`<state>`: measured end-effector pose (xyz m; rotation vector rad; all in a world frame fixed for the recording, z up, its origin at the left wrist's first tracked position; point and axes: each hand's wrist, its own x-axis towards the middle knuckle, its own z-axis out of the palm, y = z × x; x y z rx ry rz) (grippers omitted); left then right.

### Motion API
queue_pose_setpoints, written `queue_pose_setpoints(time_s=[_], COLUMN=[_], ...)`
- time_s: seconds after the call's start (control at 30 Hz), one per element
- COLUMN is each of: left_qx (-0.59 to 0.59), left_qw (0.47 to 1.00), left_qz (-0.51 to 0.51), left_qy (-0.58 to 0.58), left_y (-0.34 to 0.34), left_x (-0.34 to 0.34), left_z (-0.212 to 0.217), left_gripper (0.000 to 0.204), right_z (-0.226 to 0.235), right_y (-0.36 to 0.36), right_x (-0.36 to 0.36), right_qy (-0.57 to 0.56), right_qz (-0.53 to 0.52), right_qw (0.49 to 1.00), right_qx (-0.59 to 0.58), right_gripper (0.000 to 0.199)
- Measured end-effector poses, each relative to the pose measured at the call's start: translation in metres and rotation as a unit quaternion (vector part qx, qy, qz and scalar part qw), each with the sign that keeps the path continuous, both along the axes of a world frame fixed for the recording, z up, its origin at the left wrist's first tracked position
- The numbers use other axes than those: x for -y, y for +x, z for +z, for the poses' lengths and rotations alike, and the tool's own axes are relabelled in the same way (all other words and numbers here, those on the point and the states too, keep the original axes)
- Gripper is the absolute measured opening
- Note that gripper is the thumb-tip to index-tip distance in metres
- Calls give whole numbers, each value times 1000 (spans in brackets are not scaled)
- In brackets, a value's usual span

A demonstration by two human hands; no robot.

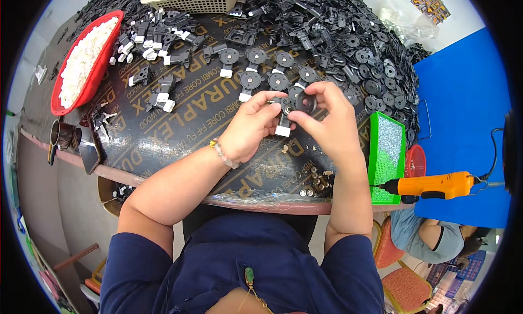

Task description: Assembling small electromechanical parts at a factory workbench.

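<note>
- Your left hand [245, 131] pinches the black bracket [285, 119] between thumb and fingers, its white end [283, 131] pointing back toward you; hold it just so, level and firm, so it can't twist.
- Your right hand [331, 120] has the black disc [308, 102] between thumb and fingertips, tilted — whether it touches the bracket, I can't tell.
- Both parts sit above the table [158, 142], in front of your chest, a good place to see the fit.
- Best, I judge, to square the disc to the round seat on the bracket before any pressure, and press at the middle rather than the rim.
- Check against the disc-topped pieces [250, 80] just beyond your hands — they look like a fair pattern for the fit.
- Mind the loose metal pieces [306, 193] near the table's edge; a sleeve or forearm could knock them off.
</note>
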<state>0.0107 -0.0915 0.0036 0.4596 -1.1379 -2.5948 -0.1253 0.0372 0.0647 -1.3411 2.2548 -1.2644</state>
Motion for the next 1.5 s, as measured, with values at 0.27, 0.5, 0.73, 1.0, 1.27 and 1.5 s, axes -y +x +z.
queue_pose_setpoints(time_s=[0.27, 0.5, 0.73, 1.0, 1.27, 1.5], left_qx=[-1, -43, 8, 61, 55, 8], left_qw=[999, 999, 998, 981, 973, 983], left_qz=[-6, -34, -25, -129, -154, -57], left_qy=[-34, 2, -62, -133, -160, -176], left_y=[2, 4, 2, 5, 6, 8], left_x=[0, 2, 0, -9, -10, -16], left_z=[-4, -7, -9, -5, -4, 2], left_gripper=[31, 30, 31, 38, 31, 24], right_z=[-8, -4, 1, 12, -28, 16], right_y=[9, 12, 9, -47, -49, -41], right_x=[9, 9, -3, -40, -12, 30], right_qy=[-67, -48, -4, 199, 174, 80], right_qz=[49, 29, 101, -38, -77, -68], right_qw=[956, 965, 969, 970, 964, 957], right_qx=[-281, -258, -227, -138, -188, -269], right_gripper=[47, 51, 52, 52, 49, 31])
